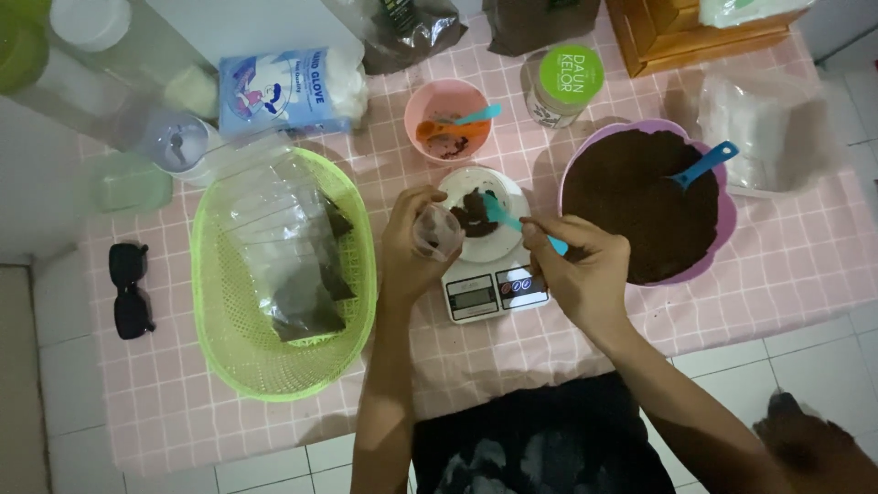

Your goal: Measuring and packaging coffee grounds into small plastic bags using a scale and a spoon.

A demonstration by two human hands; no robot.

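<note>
Two hands over scale [485,291], left hand [413,240] perhaps gripping clear bag [437,230]

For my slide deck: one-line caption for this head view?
Right hand spoons dark powder from scale dish toward small bag in left hand.

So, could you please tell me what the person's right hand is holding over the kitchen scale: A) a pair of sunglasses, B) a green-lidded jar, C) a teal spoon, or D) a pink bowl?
C: the right hand grips a teal spoon whose tip reaches the dark powder on the white dish atop the scale.
</note>
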